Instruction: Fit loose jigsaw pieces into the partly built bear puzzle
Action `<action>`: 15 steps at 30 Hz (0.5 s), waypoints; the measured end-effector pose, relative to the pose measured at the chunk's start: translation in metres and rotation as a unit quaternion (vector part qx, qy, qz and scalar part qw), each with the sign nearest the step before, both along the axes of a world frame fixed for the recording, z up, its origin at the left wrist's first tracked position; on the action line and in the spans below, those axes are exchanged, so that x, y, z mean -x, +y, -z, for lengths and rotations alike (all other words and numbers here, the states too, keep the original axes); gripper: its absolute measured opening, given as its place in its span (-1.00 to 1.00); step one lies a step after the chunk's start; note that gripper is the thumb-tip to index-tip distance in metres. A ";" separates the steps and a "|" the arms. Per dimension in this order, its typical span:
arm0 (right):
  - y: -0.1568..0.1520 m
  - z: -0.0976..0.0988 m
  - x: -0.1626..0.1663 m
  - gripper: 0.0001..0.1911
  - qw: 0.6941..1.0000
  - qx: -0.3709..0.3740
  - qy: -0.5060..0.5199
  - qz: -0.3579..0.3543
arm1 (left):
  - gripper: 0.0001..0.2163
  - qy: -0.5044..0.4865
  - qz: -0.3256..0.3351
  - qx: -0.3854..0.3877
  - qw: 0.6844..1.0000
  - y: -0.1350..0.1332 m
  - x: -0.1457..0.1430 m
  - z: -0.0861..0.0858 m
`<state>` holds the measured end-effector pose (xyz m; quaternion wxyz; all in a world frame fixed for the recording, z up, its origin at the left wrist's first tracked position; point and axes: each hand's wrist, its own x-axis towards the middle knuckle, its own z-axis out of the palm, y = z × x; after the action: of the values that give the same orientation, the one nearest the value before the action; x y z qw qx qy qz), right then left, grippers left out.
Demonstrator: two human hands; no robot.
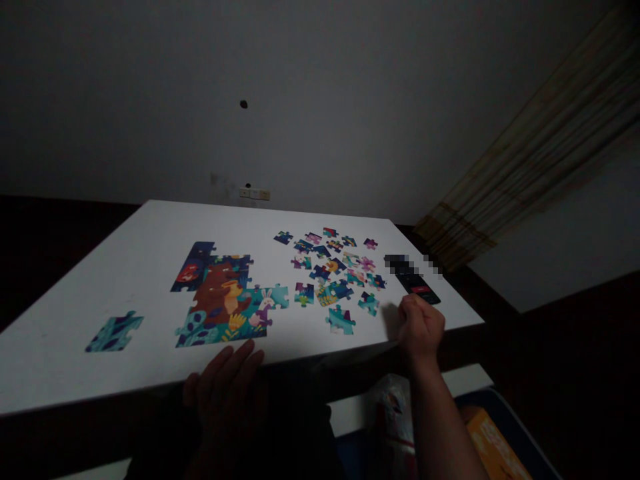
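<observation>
While a dim wall (pixel 320 127) stands at twelve o'clock and a curtain (pixel 530 150) at two, the white worktop (pixel 125 277) carries the part-joined puzzle (pixel 220 297) towards nine, loose pieces (pixel 335 265) and a phone (pixel 416 283) towards three. At the near edge, the left hand (pixel 227 383) lies at seven, fingers extended; the right hand (pixel 421 325), at four, makes a fist, palm hidden.

Probably a room in a home; at twelve o'clock a plain wall (pixel 320 100), with sockets (pixel 255 194) low on it towards ten; a yellowish curtain (pixel 530 147) hangs at two o'clock; a part-built animal jigsaw (pixel 215 293) lies at eight o'clock on a white table (pixel 125 267).
</observation>
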<state>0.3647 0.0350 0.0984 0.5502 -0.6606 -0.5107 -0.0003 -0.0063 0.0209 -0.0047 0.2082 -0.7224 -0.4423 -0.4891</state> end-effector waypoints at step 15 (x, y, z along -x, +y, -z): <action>0.005 -0.013 0.019 -0.49 0.985 0.078 -0.154 -0.015 | -0.57 0.000 0.009 0.010 1.000 -0.003 0.002 0.003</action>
<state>0.3459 0.0399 0.1110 0.4119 -0.6859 -0.5974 -0.0543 -0.0082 0.0184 -0.0079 0.1963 -0.7288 -0.4404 -0.4861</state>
